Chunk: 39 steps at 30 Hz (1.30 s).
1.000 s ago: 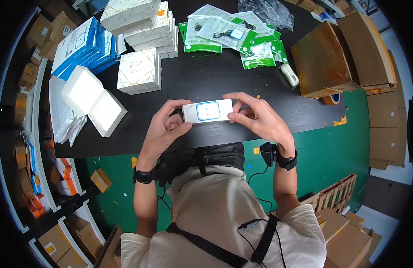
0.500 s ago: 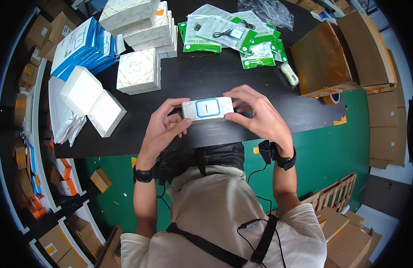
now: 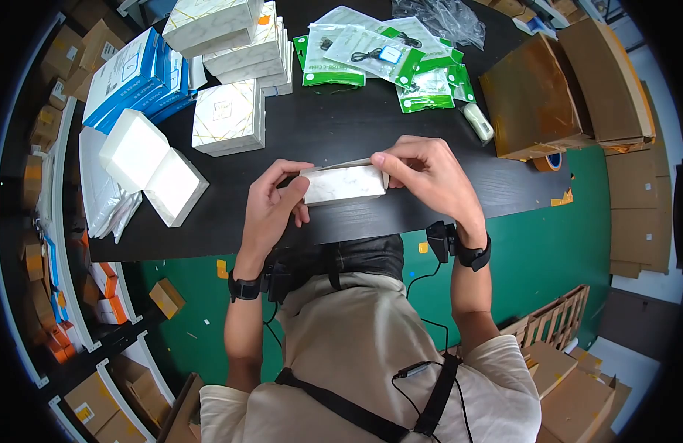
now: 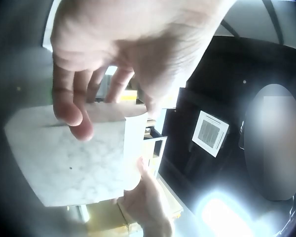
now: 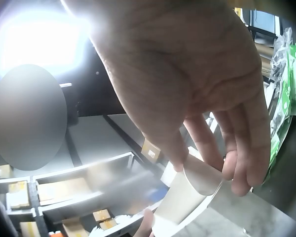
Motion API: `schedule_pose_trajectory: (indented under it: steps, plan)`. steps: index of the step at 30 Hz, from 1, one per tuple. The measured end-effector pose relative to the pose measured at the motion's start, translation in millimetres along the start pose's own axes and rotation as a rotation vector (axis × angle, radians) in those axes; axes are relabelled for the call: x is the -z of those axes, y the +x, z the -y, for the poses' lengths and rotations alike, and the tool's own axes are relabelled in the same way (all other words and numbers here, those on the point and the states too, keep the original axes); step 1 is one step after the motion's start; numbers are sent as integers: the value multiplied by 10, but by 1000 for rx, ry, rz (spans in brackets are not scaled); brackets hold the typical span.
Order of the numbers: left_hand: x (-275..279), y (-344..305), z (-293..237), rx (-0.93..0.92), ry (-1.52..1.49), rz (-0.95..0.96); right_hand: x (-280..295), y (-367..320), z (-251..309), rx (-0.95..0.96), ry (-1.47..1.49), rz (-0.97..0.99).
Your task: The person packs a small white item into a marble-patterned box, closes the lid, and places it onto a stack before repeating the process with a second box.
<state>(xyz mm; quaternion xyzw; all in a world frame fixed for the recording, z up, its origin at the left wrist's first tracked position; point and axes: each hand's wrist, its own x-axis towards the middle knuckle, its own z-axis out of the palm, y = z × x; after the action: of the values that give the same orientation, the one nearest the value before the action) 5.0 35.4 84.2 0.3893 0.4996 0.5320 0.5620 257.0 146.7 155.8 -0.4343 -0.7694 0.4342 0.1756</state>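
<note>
A small white marbled box (image 3: 343, 186) is held between both hands over the front of the dark table. Its plain side faces the head camera, and a thin flap (image 3: 358, 162) stands slightly raised along its far edge. My left hand (image 3: 269, 210) grips the left end, thumb on the near side and fingers beyond. In the left wrist view its fingertips lie on the marbled side (image 4: 84, 160). My right hand (image 3: 436, 176) pinches the right end, thumb at the upper corner. A curved end tab (image 5: 203, 177) shows between thumb and fingers in the right wrist view.
Marbled boxes (image 3: 227, 122) are stacked at the back left beside blue boxes (image 3: 131, 74). An opened white box (image 3: 175, 184) lies at left. Green-and-white packets (image 3: 341, 55) spread behind the hands, and a cardboard box (image 3: 533, 100) stands at right.
The box has tipped so its blue-framed face no longer shows and a plain side does. A flap has lifted at its far edge. My right thumb has moved up to the top corner.
</note>
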Motion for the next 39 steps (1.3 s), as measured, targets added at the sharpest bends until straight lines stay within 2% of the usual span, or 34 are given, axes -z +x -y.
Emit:
schedule_pose_trajectory:
  steps: [11,20,23,31,36,39]
  plan:
    - [6,36,19,-10,81,23,-11,32,-33,-95,108,31]
    - [-17,21,-11,-15,86,21,11,-36,2,-59,126,68]
    - [-18,17,-16,-15,87,21,47,-44,29,-107,99,143]
    - [-19,15,-32,-10,85,18,31,-28,76,-136,142,114]
    - [-10,9,-22,11,36,22,43,-51,23,-117,88,139]
    - [-2,-8,-32,23,-1,33,44,-85,-31,-35,72,182]
